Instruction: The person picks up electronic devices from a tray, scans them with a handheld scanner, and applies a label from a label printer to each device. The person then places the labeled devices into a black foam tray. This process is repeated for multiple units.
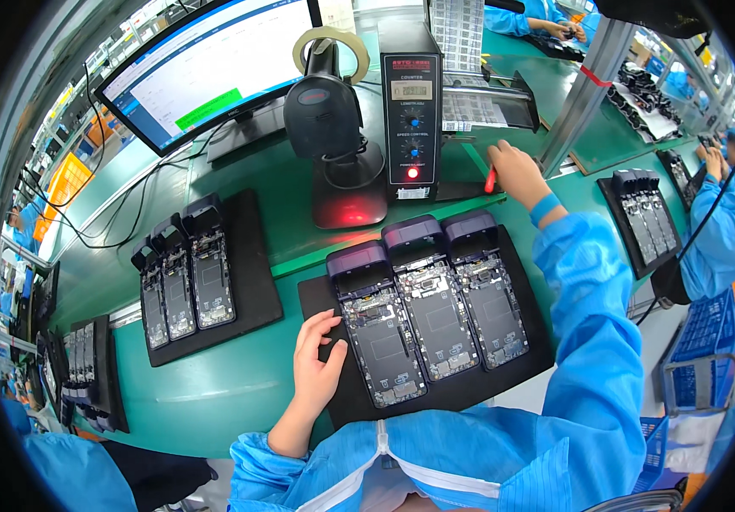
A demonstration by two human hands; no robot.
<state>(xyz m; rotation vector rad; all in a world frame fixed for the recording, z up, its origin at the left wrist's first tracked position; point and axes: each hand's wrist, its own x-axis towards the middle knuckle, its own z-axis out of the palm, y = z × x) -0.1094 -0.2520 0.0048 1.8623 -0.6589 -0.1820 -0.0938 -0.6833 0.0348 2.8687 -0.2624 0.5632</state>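
Right grip: the right hand [518, 173] is reached out beside the label machine, its fingers curled around a red stick [491, 180]; no label is seen in the fingers.
Left grip: nothing is held by the left hand [316, 363]; its fingers are loosely spread beside the left phone [380, 350], and whether that phone is touched cannot be told.
Phones: the left phone, the middle phone [437, 320] and the right phone [497, 320] are laid side by side on a black mat [470, 388], in front of the body, with a dark purple block at each upper end.
Progress: judged part-way; all three phones are opened, their inner parts bared, and none is seen closed. Whether labels have been put on cannot be told.
Label machine: a black box [398, 128] with a lit red lamp is stood on the green worktop [197, 384], a label strip [457, 38] beside it.
Beyond: a scanner [323, 115] and a screen [205, 68] are placed to the left, above a second mat [252, 264] bearing three more phones.
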